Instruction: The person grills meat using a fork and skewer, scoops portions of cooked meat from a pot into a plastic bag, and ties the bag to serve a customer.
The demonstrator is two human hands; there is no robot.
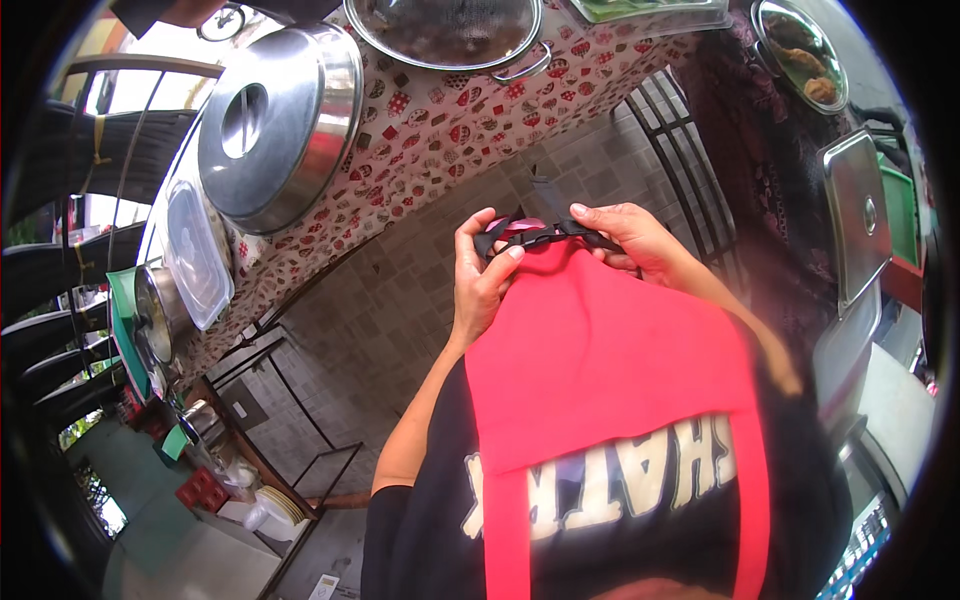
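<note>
A black strap with a plastic side-release buckle (pixel 541 236) spans the gap between my two hands in front of my body. My left hand (pixel 480 281) pinches one end of it between thumb and fingers. At the other end, my right hand (pixel 626 232) grips the strap beside the buckle, its thumb on top. A red apron (pixel 600 345) hangs from two shoulder straps over a black T-shirt (pixel 420 517) with large pale lettering. Something pink (pixel 521 223) shows just behind the buckle, partly hidden. The buckle's halves look joined.
A table with a fruit-print cloth (pixel 450 142) bears a large metal pot lid (pixel 259 127), a glass-lidded pan (pixel 442 34) and a clear plastic lid (pixel 196 255). At right, a dark-clothed table (pixel 757 150) holds a dish of fried food (pixel 802 56) and a metal tray lid (pixel 859 217).
</note>
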